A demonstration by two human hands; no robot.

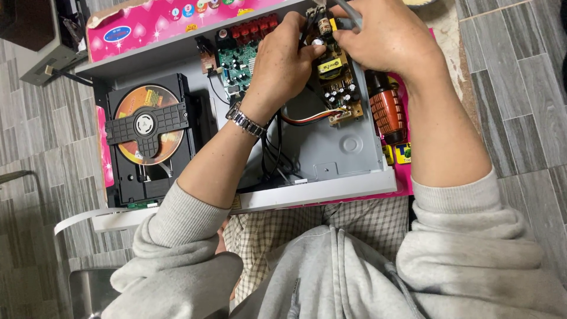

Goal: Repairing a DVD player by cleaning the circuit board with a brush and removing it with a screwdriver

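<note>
An opened disc player with a grey metal chassis (348, 153) lies across my lap on a pink box. My left hand (283, 59), a metal watch on its wrist, pinches at the top of the brown power board (338, 82). Over the same board's far end, my right hand (384, 35) is closed around a grey cable (348, 12). The fingertips of both hands meet near a small coil part. A green circuit board (239, 62) sits left of my left hand. An orange disc (144, 121) rests in the black drive tray.
A pink cardboard box (159, 23) lies under and behind the player. An orange-handled screwdriver (387, 112) rests by the chassis's right wall. A white flat ribbon cable (77, 218) trails off at the left. Grey tiled floor surrounds everything.
</note>
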